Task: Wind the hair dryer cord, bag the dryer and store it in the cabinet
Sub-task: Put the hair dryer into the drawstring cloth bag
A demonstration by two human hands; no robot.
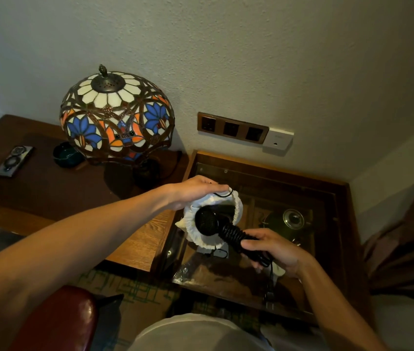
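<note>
- Pale textured wall (251, 59) behind, meeting a dark wooden tabletop (43, 188) on the left and a glass-topped wooden cabinet (337, 198) on the right.
- Brown curtain (403, 244) bunched at far right; patterned carpet (135, 295) below, with a red leather seat edge (58, 323) at the lower left.
- Stained-glass lamp (117, 115) standing on the tabletop, blue and orange flowers on white panels; small plate near its lower rim carrying writing too small to read.
- Brown socket strip (233, 127) with three outlets fixed to the wall, white plate (278, 141) touching its right end; faint print on the plate unreadable.
- Under the cabinet glass, a round metal-lidded pot (292, 220) dimly visible in a compartment.
- White drawstring bag (213, 239) held mouth-open above the cabinet glass, black drawstring looping over its upper rim.
- Left hand (195, 192) gripping the bag's upper rim, fingers curled over the gathered cloth.
- Black hair dryer (207, 220), head just inside the bag's mouth, handle sticking out toward the right.
- Cord (233, 235) wound in tight coils round the handle, loose end trailing down below the right hand.
- Right hand (274, 249) wrapped round the handle's end, thumb on top.
- Dark green ashtray (67, 154) beside the lamp base; flat remote-like tray (14, 160) further left.
</note>
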